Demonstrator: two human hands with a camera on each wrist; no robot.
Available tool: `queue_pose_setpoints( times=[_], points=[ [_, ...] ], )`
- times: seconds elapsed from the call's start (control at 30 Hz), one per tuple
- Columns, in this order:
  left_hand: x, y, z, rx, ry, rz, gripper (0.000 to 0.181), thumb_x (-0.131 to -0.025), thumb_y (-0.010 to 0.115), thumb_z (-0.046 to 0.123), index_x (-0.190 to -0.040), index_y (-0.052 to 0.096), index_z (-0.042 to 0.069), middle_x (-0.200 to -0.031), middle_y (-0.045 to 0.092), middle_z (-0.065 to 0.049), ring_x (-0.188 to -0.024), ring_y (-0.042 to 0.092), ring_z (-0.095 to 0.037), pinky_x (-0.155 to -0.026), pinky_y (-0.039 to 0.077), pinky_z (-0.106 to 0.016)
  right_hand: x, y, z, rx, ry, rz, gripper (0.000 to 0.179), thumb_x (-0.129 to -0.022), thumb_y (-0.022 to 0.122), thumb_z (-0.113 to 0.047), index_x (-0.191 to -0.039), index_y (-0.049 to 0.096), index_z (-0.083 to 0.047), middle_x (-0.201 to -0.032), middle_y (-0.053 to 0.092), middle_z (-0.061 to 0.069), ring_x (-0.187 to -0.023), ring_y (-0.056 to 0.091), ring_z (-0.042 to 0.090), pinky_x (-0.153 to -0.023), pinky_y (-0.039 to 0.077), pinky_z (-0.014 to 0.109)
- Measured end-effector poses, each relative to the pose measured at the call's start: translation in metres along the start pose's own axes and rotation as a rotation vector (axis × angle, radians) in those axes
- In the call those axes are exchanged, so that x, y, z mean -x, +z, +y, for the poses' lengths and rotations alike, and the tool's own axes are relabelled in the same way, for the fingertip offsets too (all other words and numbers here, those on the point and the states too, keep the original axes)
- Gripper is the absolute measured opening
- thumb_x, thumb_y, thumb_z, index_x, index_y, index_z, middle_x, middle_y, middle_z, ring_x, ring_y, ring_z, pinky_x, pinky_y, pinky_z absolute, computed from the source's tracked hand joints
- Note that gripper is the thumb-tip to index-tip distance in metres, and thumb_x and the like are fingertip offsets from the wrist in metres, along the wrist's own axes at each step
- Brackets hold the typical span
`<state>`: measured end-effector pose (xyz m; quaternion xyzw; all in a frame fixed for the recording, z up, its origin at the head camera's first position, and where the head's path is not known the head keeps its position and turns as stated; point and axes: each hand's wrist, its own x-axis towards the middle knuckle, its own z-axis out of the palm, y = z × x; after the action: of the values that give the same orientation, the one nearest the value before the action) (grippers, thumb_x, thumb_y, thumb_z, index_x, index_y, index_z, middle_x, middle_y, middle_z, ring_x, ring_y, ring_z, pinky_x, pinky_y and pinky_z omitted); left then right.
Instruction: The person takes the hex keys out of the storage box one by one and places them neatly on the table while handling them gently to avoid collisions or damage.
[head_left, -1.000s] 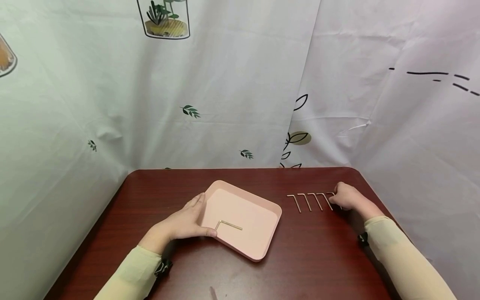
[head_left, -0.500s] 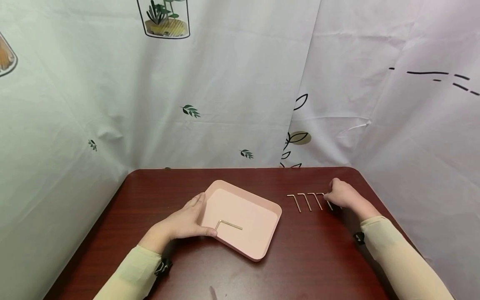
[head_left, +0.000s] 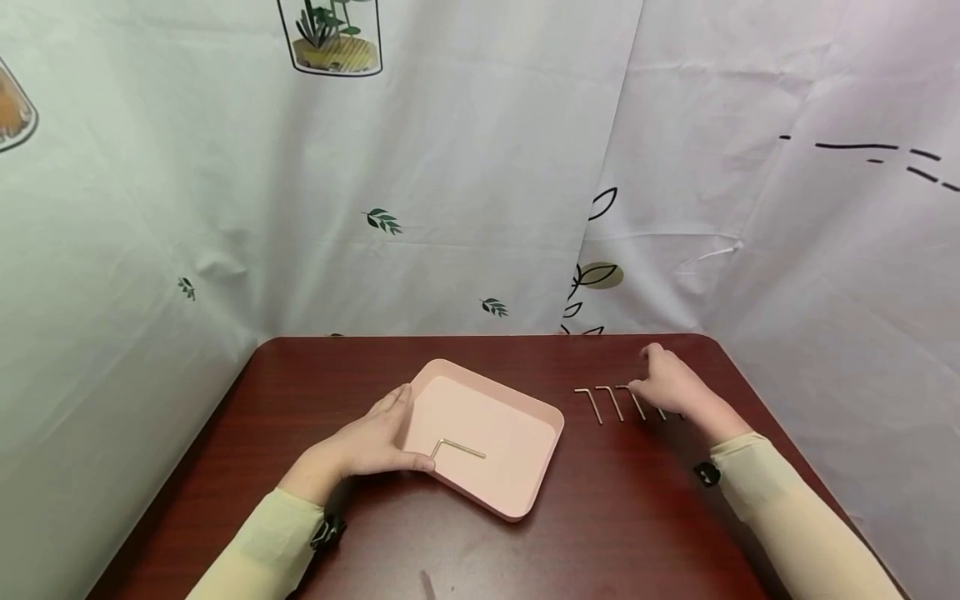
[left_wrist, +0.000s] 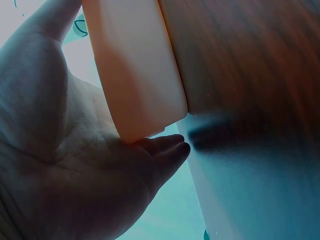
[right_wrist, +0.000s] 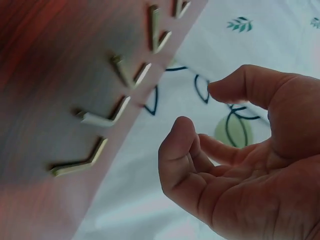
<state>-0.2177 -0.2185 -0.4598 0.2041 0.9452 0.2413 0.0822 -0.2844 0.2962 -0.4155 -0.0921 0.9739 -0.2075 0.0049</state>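
A pink rectangular tray (head_left: 487,408) stands at an angle on the table, with one brass-coloured Allen key (head_left: 462,448) inside it. My left hand (head_left: 367,446) holds the tray's left corner, thumb along the near side and fingers along the left side. In the left wrist view the tray's wall (left_wrist: 135,75) sits between thumb and fingers. To the right lie several Allen keys (head_left: 594,407) in a row, some partly hidden by my right hand (head_left: 670,387). That hand hovers over the row; the right wrist view shows its thumb and forefinger apart with nothing between them.
The dark red table (head_left: 600,517) has rounded far corners. White patterned curtains (head_left: 465,167) enclose it at the back and sides. A small dark mark (head_left: 427,585) shows near the bottom of the head view.
My right hand has moved left along the row and lifted a little, leaving the Allen keys at the right end. The left hand and tray stay put.
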Motion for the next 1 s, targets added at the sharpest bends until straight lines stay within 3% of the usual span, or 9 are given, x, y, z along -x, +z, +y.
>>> queue_pose_setpoints(
  times=[0.27, 0.53, 1.0],
  points=[
    [0.0, 0.0, 0.0, -0.003, 0.001, 0.001, 0.146, -0.082, 0.088, 0.074, -0.171, 0.014, -0.014, -0.181, 0.016, -0.032, -0.167, 0.019, -0.049, -0.129, 0.031, -0.063, 0.004, 0.001, -0.027, -0.041, -0.027, 0.009, 0.064, -0.093, 0.074, -0.016, -0.143, 0.049, 0.016, -0.131, 0.059, 0.039, -0.104, 0.063, 0.042, -0.093, 0.054, 0.059],
    [0.0, 0.001, -0.001, -0.003, -0.007, -0.004, 0.147, -0.082, 0.088, 0.075, -0.172, 0.013, -0.014, -0.181, 0.016, -0.031, -0.167, 0.019, -0.048, -0.129, 0.031, -0.063, 0.007, 0.004, -0.047, -0.05, -0.061, 0.006, 0.061, -0.09, 0.075, -0.015, -0.14, 0.053, 0.012, -0.114, 0.062, 0.026, -0.092, 0.062, 0.032, -0.083, 0.054, 0.051],
    [-0.001, 0.001, -0.001, -0.011, -0.005, 0.004, 0.147, -0.081, 0.089, 0.074, -0.172, 0.013, -0.014, -0.18, 0.017, -0.032, -0.167, 0.02, -0.05, -0.129, 0.032, -0.064, 0.009, 0.013, -0.072, -0.05, -0.122, 0.027, 0.054, -0.087, 0.075, -0.015, -0.133, 0.059, 0.007, -0.112, 0.062, 0.02, -0.097, 0.061, 0.031, -0.085, 0.053, 0.05]
  ],
)
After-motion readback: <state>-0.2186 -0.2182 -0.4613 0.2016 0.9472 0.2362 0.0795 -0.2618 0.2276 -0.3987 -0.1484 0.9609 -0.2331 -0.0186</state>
